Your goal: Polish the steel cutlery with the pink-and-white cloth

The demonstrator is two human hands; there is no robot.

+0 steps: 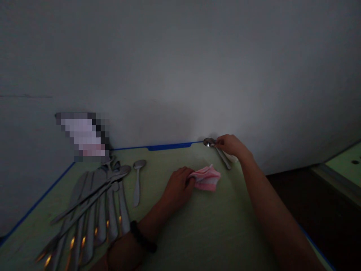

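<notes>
My left hand [179,186], with a dark band at the wrist, pinches a folded pink-and-white cloth [207,178] low over the table. By the wall at the far edge, my right hand [229,145] is closed with its fingertips on a metal spoon [209,142]. Under that hand a metal handle [224,158] slants toward me. Whether it belongs to the same spoon or a second one, I cannot tell. A pale thing beside it is partly hidden by the hand. Left of my left hand, a small spoon [137,182] lies by itself.
Several long-handled pieces of cutlery [90,214] lie at the left, some crossed over others. A blurred-out upright object [84,133] leans at the back left. The pale green table [220,226] has blue edging and meets a grey wall [180,75]. Another green surface [346,162] stands at the right.
</notes>
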